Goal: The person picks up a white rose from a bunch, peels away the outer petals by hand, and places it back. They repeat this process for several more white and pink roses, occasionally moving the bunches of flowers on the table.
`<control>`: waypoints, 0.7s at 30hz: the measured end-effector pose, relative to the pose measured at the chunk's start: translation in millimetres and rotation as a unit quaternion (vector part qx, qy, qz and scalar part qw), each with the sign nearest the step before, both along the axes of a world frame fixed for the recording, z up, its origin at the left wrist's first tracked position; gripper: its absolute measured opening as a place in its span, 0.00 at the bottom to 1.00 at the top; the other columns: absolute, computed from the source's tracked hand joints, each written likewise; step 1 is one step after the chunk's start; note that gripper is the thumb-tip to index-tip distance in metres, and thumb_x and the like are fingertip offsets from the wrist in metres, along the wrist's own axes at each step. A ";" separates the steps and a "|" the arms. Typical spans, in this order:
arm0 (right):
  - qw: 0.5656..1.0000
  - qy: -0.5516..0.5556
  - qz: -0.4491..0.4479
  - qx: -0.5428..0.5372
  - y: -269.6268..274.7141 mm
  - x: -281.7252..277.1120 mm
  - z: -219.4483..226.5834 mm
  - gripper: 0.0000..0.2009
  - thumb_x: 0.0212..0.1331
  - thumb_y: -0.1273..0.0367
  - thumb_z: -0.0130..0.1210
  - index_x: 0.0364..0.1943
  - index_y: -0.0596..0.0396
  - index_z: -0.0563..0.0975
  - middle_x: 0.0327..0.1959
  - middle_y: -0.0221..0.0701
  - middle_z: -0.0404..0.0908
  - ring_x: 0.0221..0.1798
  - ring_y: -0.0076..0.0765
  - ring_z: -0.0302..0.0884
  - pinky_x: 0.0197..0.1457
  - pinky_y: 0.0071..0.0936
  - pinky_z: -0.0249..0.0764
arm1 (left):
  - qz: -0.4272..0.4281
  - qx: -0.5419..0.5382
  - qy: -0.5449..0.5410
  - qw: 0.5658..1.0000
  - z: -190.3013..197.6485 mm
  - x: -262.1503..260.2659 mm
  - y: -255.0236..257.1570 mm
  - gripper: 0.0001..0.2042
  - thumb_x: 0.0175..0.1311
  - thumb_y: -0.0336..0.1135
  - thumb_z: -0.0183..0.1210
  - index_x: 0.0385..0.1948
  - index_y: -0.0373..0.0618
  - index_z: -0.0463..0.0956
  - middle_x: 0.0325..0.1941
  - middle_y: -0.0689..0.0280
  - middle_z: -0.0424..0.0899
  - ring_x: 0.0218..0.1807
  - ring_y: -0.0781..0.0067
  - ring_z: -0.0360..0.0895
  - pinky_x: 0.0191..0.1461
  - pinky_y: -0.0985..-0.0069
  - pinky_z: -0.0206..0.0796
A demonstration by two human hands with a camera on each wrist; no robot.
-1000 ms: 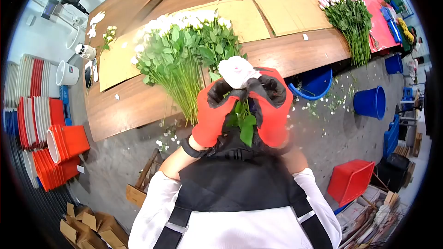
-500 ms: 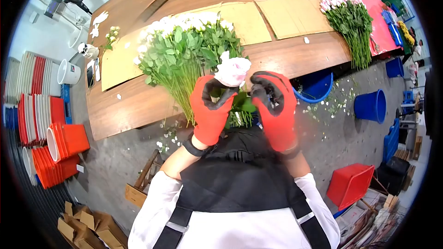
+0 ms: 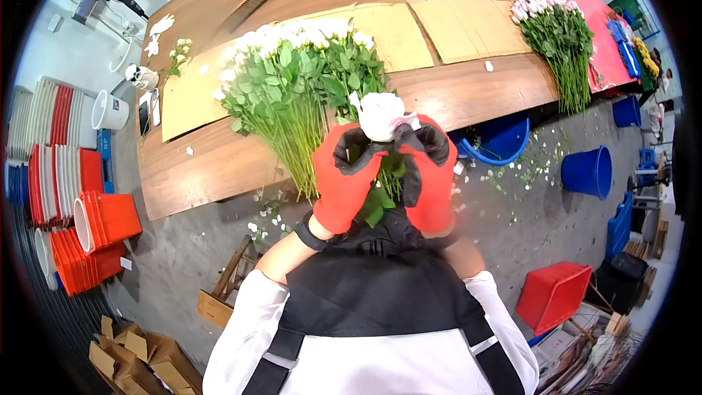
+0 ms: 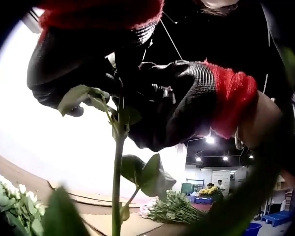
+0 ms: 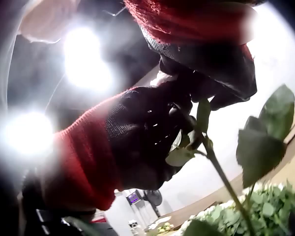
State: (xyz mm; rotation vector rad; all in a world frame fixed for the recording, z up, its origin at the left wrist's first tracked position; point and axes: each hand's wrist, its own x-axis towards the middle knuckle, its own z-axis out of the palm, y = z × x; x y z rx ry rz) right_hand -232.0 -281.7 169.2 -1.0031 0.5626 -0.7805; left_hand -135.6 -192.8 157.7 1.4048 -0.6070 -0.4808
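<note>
A single white rose (image 3: 381, 114) with a faint pink tint stands upright in front of my chest. My left hand (image 3: 340, 183), in a red glove with black palm and fingers, grips it just under the bloom. At the right side of the bloom, my right hand (image 3: 433, 186), gloved alike, pinches an outer petal (image 3: 409, 120) between thumb and fingers. Below the hands runs the green stem (image 4: 118, 172), with leaves (image 5: 258, 157) branching off. The black fingers hide the base of the bloom in both wrist views.
A large bunch of white roses (image 3: 292, 66) lies on the wooden table (image 3: 197, 175), stems toward me. Pink roses (image 3: 556, 44) lie farther right near cardboard sheets (image 3: 468, 25). Blue tubs (image 3: 587, 172) and scattered petals are on the floor, and a brush (image 3: 248, 9) lies at the back.
Half a second ago my right hand was apart from the bloom; now it is back at its right side, pinching a petal. The left hand keeps its grip on the rose throughout.
</note>
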 end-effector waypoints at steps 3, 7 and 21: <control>0.983 -0.137 -0.036 0.117 -14.6 8.6 -38.2 0.15 0.58 0.78 0.55 0.50 0.62 0.75 0.43 0.28 0.81 0.49 0.25 0.75 0.52 0.23 0.71 | 0.000 -0.019 0.096 0.995 -7.7 7.2 -2.0 0.17 0.51 0.23 0.67 0.44 0.37 0.75 0.38 0.63 0.82 0.42 0.76 0.78 0.48 0.77 0.70; 0.995 0.042 -0.079 -0.050 -12.4 4.7 -8.2 0.18 0.55 0.83 0.55 0.52 0.63 0.73 0.51 0.33 0.77 0.52 0.29 0.74 0.58 0.28 0.69 | 0.050 -0.006 0.037 0.998 -3.8 14.3 -3.2 0.16 0.50 0.24 0.68 0.42 0.37 0.75 0.37 0.65 0.81 0.38 0.77 0.76 0.45 0.78 0.68; 0.996 0.026 -0.052 -0.063 -1.0 9.0 -1.2 0.16 0.51 0.83 0.59 0.45 0.61 0.76 0.49 0.31 0.78 0.50 0.27 0.74 0.52 0.23 0.71 | 0.102 -0.015 -0.132 0.986 0.4 6.9 -8.5 0.15 0.42 0.20 0.66 0.34 0.37 0.73 0.33 0.59 0.74 0.33 0.60 0.74 0.37 0.72 0.67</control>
